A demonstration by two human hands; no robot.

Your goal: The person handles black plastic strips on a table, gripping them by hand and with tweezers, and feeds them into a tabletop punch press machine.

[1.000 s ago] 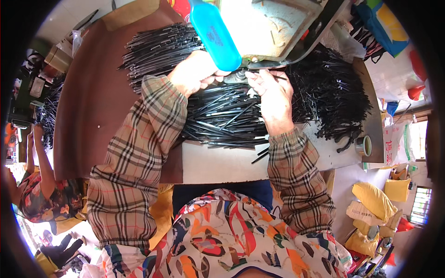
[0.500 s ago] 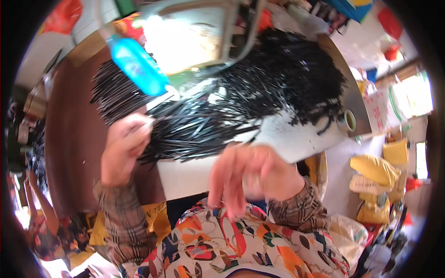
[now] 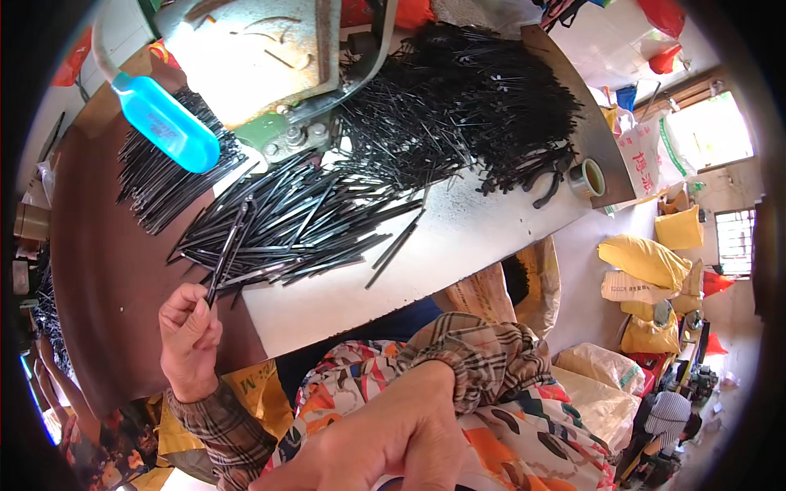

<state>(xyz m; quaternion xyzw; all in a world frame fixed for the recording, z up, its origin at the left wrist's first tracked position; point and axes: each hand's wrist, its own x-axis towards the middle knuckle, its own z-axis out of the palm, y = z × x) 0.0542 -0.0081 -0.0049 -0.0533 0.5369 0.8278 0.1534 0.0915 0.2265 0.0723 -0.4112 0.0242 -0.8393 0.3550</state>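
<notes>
Left hand [image 3: 192,331] pinches a black strip [image 3: 223,266] toward one o'clock: likely a holding step, next needing steadiness; right hand [image 3: 389,434], grip unclear.

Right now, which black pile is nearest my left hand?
The middle pile, partly on the white surface, just beyond the left hand; the left pile and right pile lie farther off.

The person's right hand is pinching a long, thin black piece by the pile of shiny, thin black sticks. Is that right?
Not quite: the hand is wrong. The head view shows the left hand pinching the long, thin black piece by the pile of shiny, thin black sticks.
</notes>
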